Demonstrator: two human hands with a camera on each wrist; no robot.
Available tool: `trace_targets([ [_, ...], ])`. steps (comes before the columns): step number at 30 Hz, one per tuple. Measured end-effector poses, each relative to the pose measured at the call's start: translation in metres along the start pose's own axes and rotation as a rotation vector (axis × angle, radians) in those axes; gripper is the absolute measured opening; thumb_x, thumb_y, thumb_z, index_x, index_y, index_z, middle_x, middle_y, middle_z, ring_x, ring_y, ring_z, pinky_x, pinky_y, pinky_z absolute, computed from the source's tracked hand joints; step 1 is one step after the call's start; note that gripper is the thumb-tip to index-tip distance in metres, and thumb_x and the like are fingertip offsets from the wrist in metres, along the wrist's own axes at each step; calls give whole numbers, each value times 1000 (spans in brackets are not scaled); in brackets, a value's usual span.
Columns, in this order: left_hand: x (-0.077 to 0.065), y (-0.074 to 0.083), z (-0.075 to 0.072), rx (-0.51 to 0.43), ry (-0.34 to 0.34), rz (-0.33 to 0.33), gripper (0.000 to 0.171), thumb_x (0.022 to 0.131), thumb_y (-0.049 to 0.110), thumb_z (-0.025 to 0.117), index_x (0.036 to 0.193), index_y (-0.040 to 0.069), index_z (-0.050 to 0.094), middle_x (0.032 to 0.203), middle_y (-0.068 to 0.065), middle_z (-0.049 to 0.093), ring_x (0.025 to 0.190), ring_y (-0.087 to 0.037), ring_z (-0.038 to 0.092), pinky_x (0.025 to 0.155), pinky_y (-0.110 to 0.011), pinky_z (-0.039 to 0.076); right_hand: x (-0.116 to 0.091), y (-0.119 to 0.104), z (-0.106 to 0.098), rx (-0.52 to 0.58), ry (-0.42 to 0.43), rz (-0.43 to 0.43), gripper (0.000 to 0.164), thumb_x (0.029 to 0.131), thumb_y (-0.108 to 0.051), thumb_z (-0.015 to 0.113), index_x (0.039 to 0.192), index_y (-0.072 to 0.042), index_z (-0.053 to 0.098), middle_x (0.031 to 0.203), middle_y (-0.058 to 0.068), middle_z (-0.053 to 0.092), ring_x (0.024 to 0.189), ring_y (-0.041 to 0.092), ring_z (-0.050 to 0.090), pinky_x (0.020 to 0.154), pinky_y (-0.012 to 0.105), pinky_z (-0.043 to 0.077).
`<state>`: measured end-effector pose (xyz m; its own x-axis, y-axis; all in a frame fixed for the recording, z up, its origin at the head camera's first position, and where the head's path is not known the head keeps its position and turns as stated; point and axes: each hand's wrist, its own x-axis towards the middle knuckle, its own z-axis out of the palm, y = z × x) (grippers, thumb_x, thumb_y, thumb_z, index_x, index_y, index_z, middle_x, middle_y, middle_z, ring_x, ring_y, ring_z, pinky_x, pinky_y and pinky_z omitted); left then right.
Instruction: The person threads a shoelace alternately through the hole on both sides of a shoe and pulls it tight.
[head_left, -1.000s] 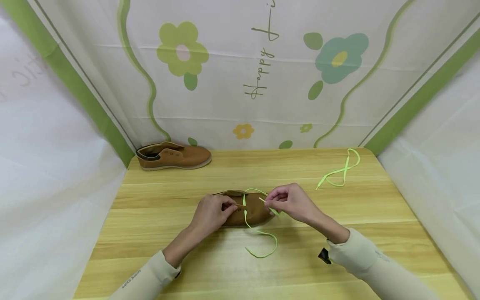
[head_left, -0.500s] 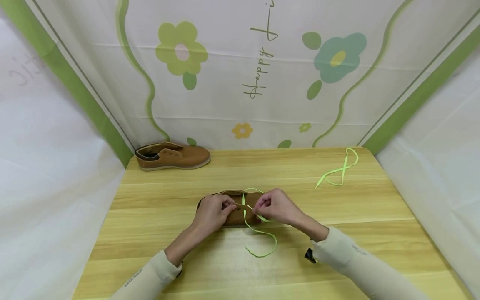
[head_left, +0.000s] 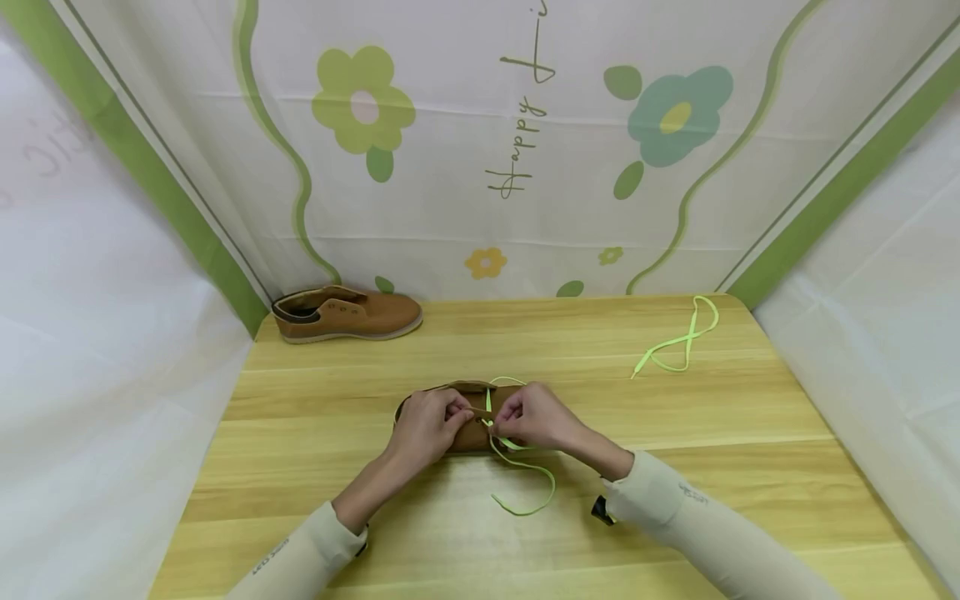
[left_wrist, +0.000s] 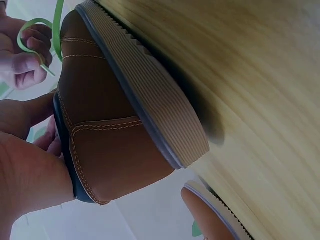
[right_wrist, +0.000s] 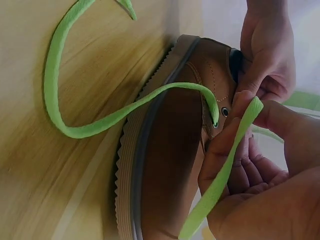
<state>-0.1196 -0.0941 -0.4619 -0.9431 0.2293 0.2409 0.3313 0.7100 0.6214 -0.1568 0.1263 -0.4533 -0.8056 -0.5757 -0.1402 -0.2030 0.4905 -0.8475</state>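
A brown leather shoe (head_left: 467, 442) sits mid-table, toe to the right. My left hand (head_left: 423, 427) lies over its opening and pinches the edge of the near eyelet flap between thumb and fingers. A neon-green shoelace (right_wrist: 87, 131) passes through a front eyelet; one end curls on the table before the shoe. My right hand (head_left: 542, 417) pinches the lace near its other end, the tip held close to the eyelets. In the right wrist view, a bare metal-ringed eyelet (right_wrist: 225, 112) shows beside the laced one. The left wrist view shows the shoe's heel and ridged sole (left_wrist: 155, 95).
A matching brown shoe (head_left: 393, 315), without lace, stands at the back left table edge. Another green shoelace (head_left: 688, 337) lies looped at the back right. A white flower-printed cloth (head_left: 450, 200) hangs behind the wooden table (head_left: 300, 367), with white cloth at both sides.
My right hand has moved left and slightly down, bringing the lace tip from above the toe to the eyelets. My left hand stays on the flap.
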Motion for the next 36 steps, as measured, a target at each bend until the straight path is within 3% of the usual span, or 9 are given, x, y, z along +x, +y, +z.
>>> trace_targets([
  [5, 0, -1, 1, 7, 2, 0, 10, 90, 8, 85, 84, 12, 78, 73, 5, 73, 59, -1, 59, 56, -21, 47, 3, -1, 3, -15, 14, 19, 14, 88, -11, 81, 74, -11, 78, 63, -8, 69, 50, 3, 50, 50, 20, 41],
  [10, -1, -1, 1, 12, 14, 13, 11, 89, 7, 85, 83, 13, 78, 73, 5, 74, 60, -4, 62, 57, -22, 49, 5, -1, 7, -65, 50, 14, 13, 88, -14, 82, 75, -13, 80, 64, -10, 71, 50, 3, 52, 54, 22, 46],
  [22, -3, 0, 0, 25, 25, 34, 8, 89, 10, 86, 86, 12, 79, 75, 5, 74, 62, -3, 63, 58, -21, 49, 9, 2, 21, -225, 218, -71, 17, 85, -12, 83, 70, -19, 79, 62, -15, 69, 53, -1, 57, 57, 21, 49],
  [29, -7, 4, -4, 60, 51, 116, 17, 80, 5, 93, 86, 12, 79, 74, 6, 74, 61, -2, 60, 57, -20, 48, 6, 3, 25, -300, 317, -180, 22, 84, -17, 90, 73, -21, 72, 67, -13, 68, 56, -6, 56, 58, 20, 49],
  [36, -11, 1, -1, 84, 136, 252, 18, 78, 1, 93, 80, 14, 81, 76, 6, 77, 62, -4, 67, 57, -19, 52, 4, 7, 25, -386, 365, -319, 21, 82, -14, 93, 86, -13, 72, 78, -4, 67, 65, 7, 62, 59, 19, 49],
])
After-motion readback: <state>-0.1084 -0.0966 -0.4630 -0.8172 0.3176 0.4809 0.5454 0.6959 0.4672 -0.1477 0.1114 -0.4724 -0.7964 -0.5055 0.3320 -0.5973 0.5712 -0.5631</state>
